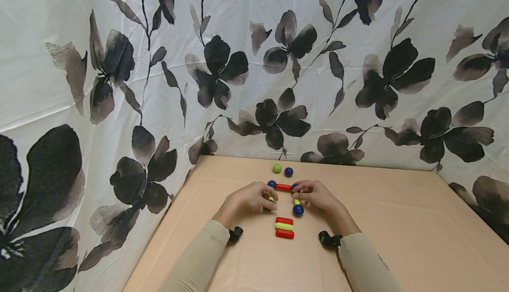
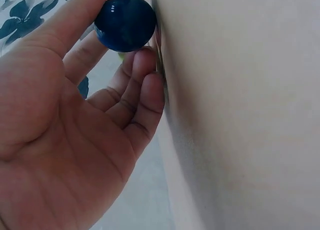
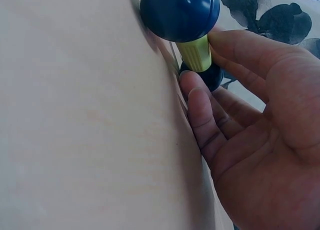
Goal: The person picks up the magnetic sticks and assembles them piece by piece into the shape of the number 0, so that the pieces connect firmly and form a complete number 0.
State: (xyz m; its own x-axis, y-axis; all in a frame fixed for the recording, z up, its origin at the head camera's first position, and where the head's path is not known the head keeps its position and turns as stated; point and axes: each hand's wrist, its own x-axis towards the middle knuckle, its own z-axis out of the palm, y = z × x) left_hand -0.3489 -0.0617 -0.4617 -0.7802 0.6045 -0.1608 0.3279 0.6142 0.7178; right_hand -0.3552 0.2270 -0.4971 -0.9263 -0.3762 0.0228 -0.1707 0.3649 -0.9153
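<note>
A three-sided frame of toy rods and balls lies on the table. Its far side is a red rod (image 1: 283, 187) between two blue balls, one of them the far-left ball (image 1: 271, 183). My left hand (image 1: 248, 201) grips the left yellow-green rod (image 1: 271, 198), with thumb and fingers around it. At that rod's near end sits a blue ball (image 2: 126, 23), mostly hidden by fingers in the head view. On the other side, my right hand (image 1: 320, 198) pinches the right yellow-green rod (image 3: 195, 54). A blue ball (image 1: 298, 210) caps its near end.
Nearer the person, two red rods and one yellow-green rod (image 1: 284, 226) lie side by side. Beyond the frame are a loose green ball (image 1: 276, 168) and a blue ball (image 1: 288, 172). A flower-printed cloth (image 1: 238, 142) hangs behind the table (image 1: 397, 221).
</note>
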